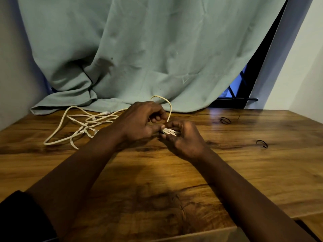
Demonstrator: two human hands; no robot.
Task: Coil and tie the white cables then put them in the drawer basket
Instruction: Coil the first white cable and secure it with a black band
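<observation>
While both hands meet above the middle of the wooden surface [174, 175], the left hand [138, 121] has its fingers [157, 117] curled in tight, with the thumb tip pressed onto a white cable bundle [170, 131] whose folded strands lie side by side between the two hands. The right hand [185, 140] faces it, its fingers [174, 125] bent closely round the same bundle, so only short lengths of white show between the knuckles. One loop [170, 107] rises from the grip, arches up in front of the green curtain [139, 49] and drops behind the left hand. More white cables [78, 123] sprawl in a loose tangle on the surface to the left, some strands running in under the left wrist. To the right lie a black band [225, 120] and, nearer the person, a second black band [262, 143], apart from each other and well clear of the hands. The curtain's hem rests on the surface's far edge
</observation>
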